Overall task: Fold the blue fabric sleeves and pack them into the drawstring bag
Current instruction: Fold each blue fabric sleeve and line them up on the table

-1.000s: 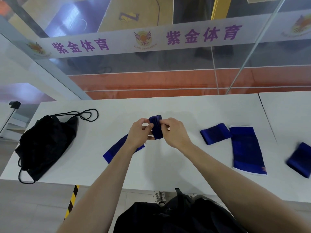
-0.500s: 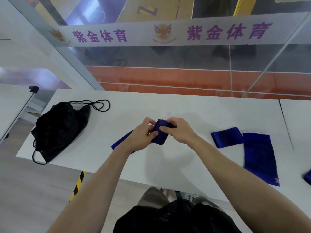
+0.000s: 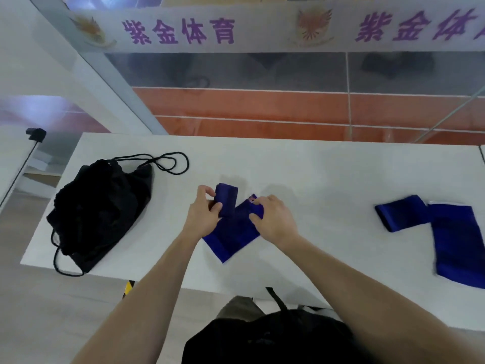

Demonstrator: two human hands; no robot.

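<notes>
Head view: the left hand [image 3: 203, 215] pinches a folded sleeve [image 3: 227, 199], with the thumb across its near face and the fingers curled over its far side. Held this way, the small bundle stands on end and cannot spring open. Whether its lower end touches the fabric beneath, I cannot tell.

The right hand [image 3: 277, 219] grips a flat sleeve [image 3: 231, 237] at its far corner. The fingers are curled over the edge there and the thumb presses down on the cloth. From under both thumbs this sleeve spreads back toward the person, lying slantwise on the table [image 3: 315, 174]. It looks as though the right hand is taking up the next piece to fold while the left keeps the finished one from unrolling.

The bag [image 3: 102, 206] lies slumped well to the left of the left fingers, within an easy swing of that hand. Its cords [image 3: 168, 164] are looped on the table on the side nearer those fingers. Its mouth appears gathered, so it would probably need pulling open before anything goes in.

Well to the right of the right fingers, out of their present reach, a doubled sleeve [image 3: 399, 216] touches the end of a long sleeve [image 3: 459, 248]. Both lie flat and ungripped, so several pieces seem still to be packed.
</notes>
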